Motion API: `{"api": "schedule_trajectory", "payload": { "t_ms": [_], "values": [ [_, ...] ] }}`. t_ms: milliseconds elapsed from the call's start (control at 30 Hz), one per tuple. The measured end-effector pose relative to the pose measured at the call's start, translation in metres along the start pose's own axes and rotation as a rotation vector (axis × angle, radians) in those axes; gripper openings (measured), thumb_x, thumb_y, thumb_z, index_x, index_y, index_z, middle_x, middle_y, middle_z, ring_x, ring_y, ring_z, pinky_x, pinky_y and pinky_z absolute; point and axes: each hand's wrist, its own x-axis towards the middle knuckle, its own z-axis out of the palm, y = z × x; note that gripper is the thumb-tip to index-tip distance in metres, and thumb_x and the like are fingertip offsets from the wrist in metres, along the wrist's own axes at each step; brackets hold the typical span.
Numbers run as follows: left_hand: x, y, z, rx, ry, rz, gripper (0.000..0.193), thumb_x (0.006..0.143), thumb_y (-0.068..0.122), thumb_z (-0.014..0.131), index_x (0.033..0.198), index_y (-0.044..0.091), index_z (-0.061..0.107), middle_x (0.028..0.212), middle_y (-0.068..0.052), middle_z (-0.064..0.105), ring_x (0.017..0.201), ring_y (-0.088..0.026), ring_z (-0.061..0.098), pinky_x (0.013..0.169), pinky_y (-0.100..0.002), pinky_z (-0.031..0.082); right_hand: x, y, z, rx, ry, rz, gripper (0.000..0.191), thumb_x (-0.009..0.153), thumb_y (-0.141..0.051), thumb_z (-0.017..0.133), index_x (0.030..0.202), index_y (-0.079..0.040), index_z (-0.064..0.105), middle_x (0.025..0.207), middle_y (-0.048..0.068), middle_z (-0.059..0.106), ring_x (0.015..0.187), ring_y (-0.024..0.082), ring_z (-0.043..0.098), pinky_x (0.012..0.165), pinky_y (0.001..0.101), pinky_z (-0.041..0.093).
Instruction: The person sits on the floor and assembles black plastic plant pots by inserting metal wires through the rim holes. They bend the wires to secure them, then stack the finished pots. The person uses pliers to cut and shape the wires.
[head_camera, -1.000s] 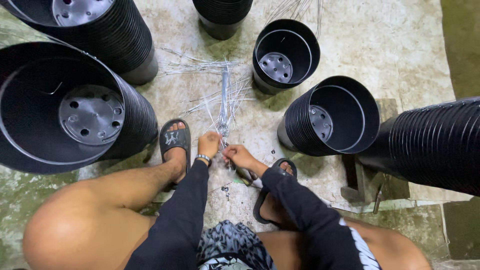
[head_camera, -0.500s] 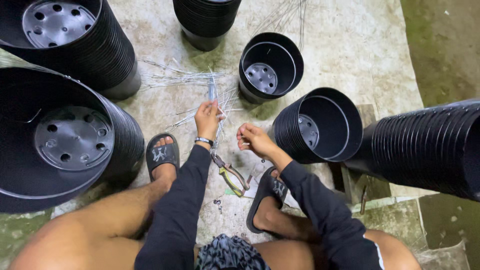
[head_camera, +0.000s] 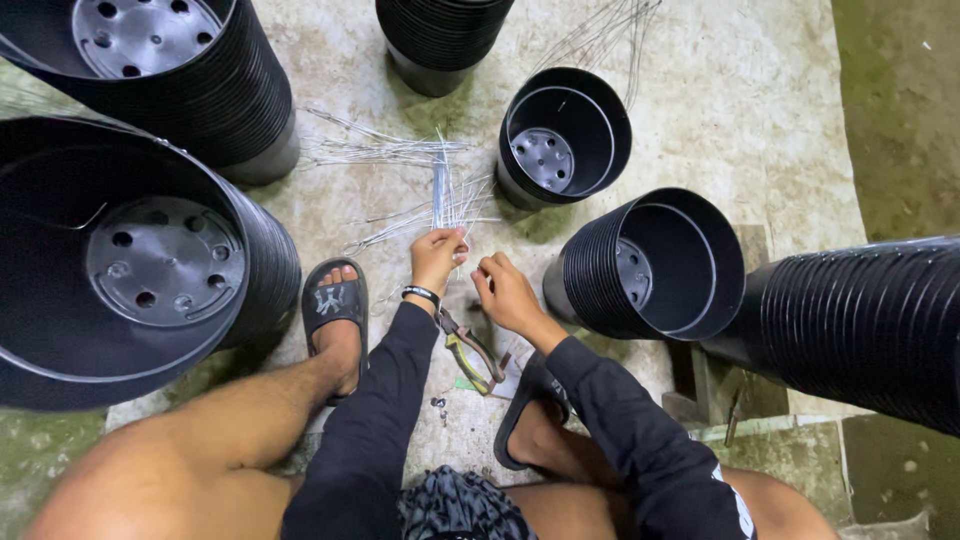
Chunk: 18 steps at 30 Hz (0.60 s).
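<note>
Two bare hands met low over the concrete floor (head_camera: 720, 110), between the person's sandalled feet; the left hand (head_camera: 436, 256), with a dark band at its wrist, had its fingers curled and pinched round a thin bundle of wires (head_camera: 440, 190) that stood up from the grip toward the loose wires (head_camera: 385, 152) scattered on the floor beyond; the right hand (head_camera: 503, 292) sat just beside it, fingers bent inward and close together, though whether they pinched a wire I could not tell; a pair of pliers (head_camera: 470, 350) with yellow-green handles lay on the floor just under the two forearms, near the right sandal (head_camera: 530, 405); the left sandal (head_camera: 335, 305) rested beside a large stack of black pots (head_camera: 255, 250) lying on its side; a smaller pot stack (head_camera: 565, 135) stood upright just beyond the wires, and another tilted stack (head_camera: 650, 265) lay to the right of the hands, close to the right wrist but apart from it.
</note>
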Motion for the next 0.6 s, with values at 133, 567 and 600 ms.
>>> {"api": "schedule_trajectory", "payload": {
  "t_ms": [133,567,600],
  "values": [
    [0.009,0.013,-0.015,-0.026,0.065,0.046,0.018,0.095,0.017,0.075,0.093,-0.001,0.07,0.082,-0.008,0.072,0.068,-0.015,0.065,0.059,-0.027,0.052,-0.011,-0.007,-0.006,0.08,-0.091,-0.037,0.016,0.096,-0.015,0.063,0.096,-0.003,0.054,0.088,0.015,0.056,0.072,0.03,0.06,0.066,0.039,0.049],
    [0.034,0.037,-0.044,-0.088,0.143,0.282,0.013,0.098,0.013,0.071,0.099,0.001,0.068,0.086,-0.006,0.071,0.075,-0.012,0.067,0.063,-0.027,0.056,-0.108,0.04,-0.034,0.282,-0.386,0.121,0.013,0.102,-0.018,0.06,0.105,-0.008,0.051,0.08,0.007,0.058,0.069,0.017,0.055,0.065,0.033,0.047],
    [0.035,0.036,-0.042,-0.095,0.139,0.304,0.012,0.098,0.012,0.071,0.099,0.001,0.068,0.086,-0.006,0.071,0.076,-0.012,0.067,0.063,-0.027,0.056,-0.114,0.046,-0.033,0.374,-0.401,0.157,0.014,0.1,-0.016,0.06,0.106,-0.008,0.05,0.083,0.005,0.058,0.072,0.016,0.056,0.066,0.0319,0.048]
  ]
}}
